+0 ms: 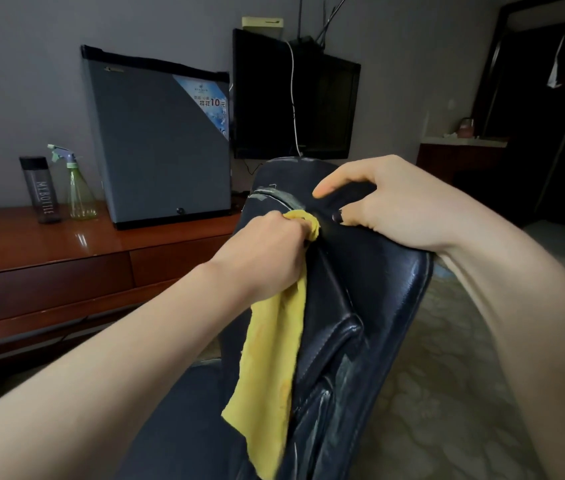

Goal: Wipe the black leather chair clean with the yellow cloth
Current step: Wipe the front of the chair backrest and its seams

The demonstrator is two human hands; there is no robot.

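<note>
Behind chair — fridge, spray bottle.

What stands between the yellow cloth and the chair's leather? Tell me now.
Nothing visible. The left hand presses the yellow cloth straight onto the black leather chair; the right hand grips the backrest top beside it, covering that patch.

Left hand gripping yellow cloth against black leather chair mid-frame; right hand grasping chair top.

black leather chair with scuffed, worn backrest top, yellow cloth bunched against its upper seam, rest hanging down the backrest
</note>
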